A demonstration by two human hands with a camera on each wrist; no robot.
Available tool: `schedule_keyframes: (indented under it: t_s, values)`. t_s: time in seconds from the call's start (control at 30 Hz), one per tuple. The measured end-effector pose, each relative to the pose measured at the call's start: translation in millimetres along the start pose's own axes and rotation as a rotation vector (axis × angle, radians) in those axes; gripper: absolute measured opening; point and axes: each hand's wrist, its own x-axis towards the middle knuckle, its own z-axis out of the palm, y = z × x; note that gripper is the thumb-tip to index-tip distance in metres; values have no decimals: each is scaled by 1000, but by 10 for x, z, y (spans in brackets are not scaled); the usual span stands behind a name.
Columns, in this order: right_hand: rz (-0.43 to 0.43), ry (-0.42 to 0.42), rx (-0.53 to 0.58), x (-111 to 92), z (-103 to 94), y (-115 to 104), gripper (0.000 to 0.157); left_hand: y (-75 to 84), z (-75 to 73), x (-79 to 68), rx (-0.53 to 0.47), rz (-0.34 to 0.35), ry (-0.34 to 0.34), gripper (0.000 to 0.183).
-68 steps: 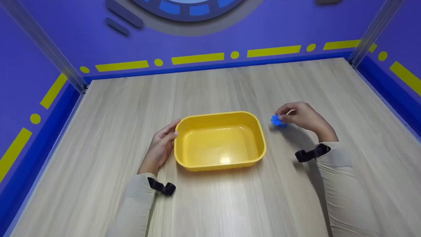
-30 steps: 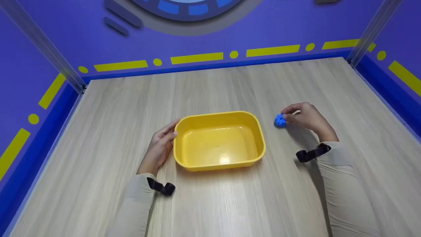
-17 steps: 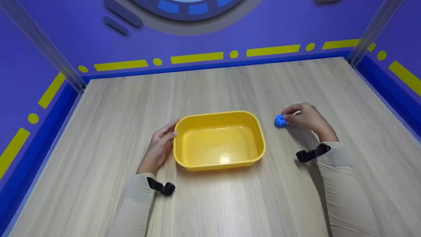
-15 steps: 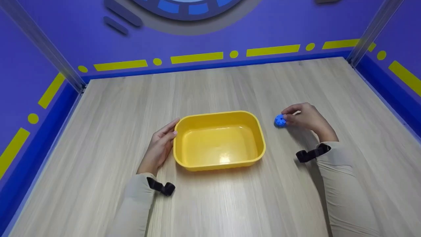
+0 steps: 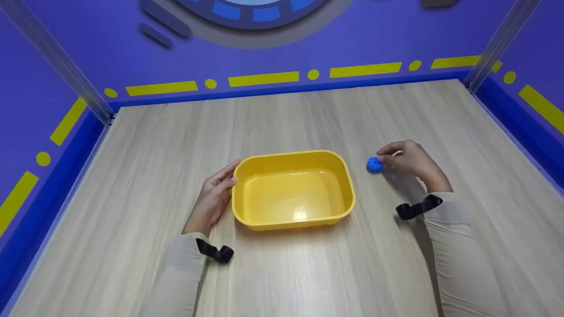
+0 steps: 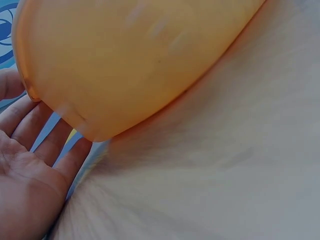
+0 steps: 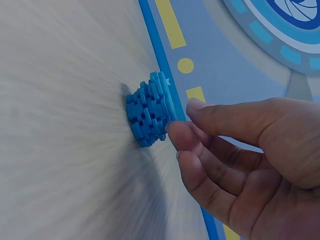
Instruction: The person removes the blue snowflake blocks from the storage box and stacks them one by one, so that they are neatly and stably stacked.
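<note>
A yellow plastic tub (image 5: 295, 222) stands on the table in the head view. My left hand (image 5: 211, 198) holds its left end, thumb at the rim and fingers along the outer wall. In the left wrist view, the fingers of the left hand (image 6: 35, 165) reach against the tub's side (image 6: 115, 70). To the right of the tub, a small stack of blue notched discs (image 7: 148, 110) stands on the table. My right hand (image 7: 240, 165) is beside the stack, a fingertip at its edge. Thumb and forefinger are apart with nothing between them. The stack (image 5: 374, 165) looks blurred in the head view.
The wooden table (image 5: 286, 273) is bounded at the back by a blue-purple panel (image 5: 264, 57) with yellow marks, and by similar side panels. Both wrists carry black camera straps (image 5: 216, 251). The tub's inside shows its smooth yellow floor.
Earlier my right hand held a blue disc over another blue piece; then the disc lined up on the stack and the hand shifted slightly right. My left hand and the tub stay in place.
</note>
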Motion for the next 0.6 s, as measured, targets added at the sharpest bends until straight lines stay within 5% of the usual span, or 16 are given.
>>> schedule_keyframes:
  t_s: [0.6]
  values:
    - [14,26,14,18,-23,7,40,-30,3,21,-3,43,16,50]
